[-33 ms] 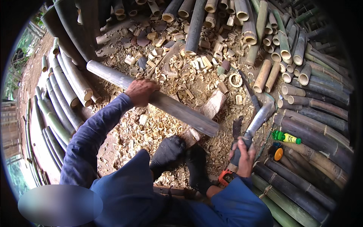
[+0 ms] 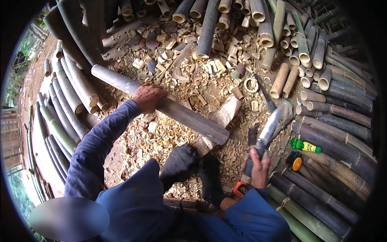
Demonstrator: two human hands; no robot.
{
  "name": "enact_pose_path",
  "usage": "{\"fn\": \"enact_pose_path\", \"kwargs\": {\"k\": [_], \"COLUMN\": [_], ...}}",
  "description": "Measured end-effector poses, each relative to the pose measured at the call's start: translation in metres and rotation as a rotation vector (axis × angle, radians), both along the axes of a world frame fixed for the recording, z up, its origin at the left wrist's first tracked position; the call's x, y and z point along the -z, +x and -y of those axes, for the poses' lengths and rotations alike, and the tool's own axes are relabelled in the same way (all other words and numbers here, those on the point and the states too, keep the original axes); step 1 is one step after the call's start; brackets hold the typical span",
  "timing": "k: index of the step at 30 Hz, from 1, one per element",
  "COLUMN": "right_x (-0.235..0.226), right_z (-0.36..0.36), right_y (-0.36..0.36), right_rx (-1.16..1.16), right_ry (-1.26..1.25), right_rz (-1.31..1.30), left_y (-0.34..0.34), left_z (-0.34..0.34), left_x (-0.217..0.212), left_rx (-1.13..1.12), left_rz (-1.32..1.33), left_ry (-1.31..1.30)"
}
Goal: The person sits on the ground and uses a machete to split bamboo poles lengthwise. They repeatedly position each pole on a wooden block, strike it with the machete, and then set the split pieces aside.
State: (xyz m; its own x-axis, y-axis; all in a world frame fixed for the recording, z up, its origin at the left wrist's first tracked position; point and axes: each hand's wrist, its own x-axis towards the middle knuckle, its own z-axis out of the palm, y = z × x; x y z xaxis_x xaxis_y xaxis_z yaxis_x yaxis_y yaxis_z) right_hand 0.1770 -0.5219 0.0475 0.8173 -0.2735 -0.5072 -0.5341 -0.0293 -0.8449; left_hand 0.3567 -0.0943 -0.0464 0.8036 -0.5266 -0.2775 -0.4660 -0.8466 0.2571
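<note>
My left hand (image 2: 148,97) grips a long grey bamboo pole (image 2: 189,117) near its middle. The pole slants from upper left to lower right, its cut end resting on a pale wooden chopping block (image 2: 225,115). My right hand (image 2: 256,166) is closed around the handle of a broad machete (image 2: 274,123), whose blade points up and to the right, beside the pole's end. My two feet in black socks (image 2: 179,161) rest on the ground just below the block.
Bamboo chips and short cut pieces (image 2: 201,68) cover the ground ahead. Stacked bamboo poles (image 2: 334,133) lie to the right and more poles (image 2: 60,117) to the left. A yellow bottle with a green cap (image 2: 305,146) and an orange-lidded container (image 2: 295,162) lie on the right stack.
</note>
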Motion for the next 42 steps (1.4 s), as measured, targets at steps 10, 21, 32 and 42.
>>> {"fn": "enact_pose_path", "kwargs": {"k": [10,21,32,42], "right_x": [0.011,0.015,0.009,0.024], "right_z": [-0.024,-0.034,-0.031,-0.017], "right_y": [0.016,0.044,0.046,0.041], "right_rx": [-0.832,-0.988,-1.020,-1.096], "right_ry": [-0.829,-0.910,-0.953,-1.195], "right_rz": [0.095,0.147,0.154,-0.050], "left_y": [0.011,0.021,0.020,0.016], "left_z": [0.016,0.028,0.040,0.046], "left_x": [0.006,0.042,0.022,0.021], "left_rx": [0.086,0.156,0.121,0.116], "left_rz": [0.102,-0.197,-0.242,-0.169], "left_ry": [-0.035,0.098,0.127,0.122]}}
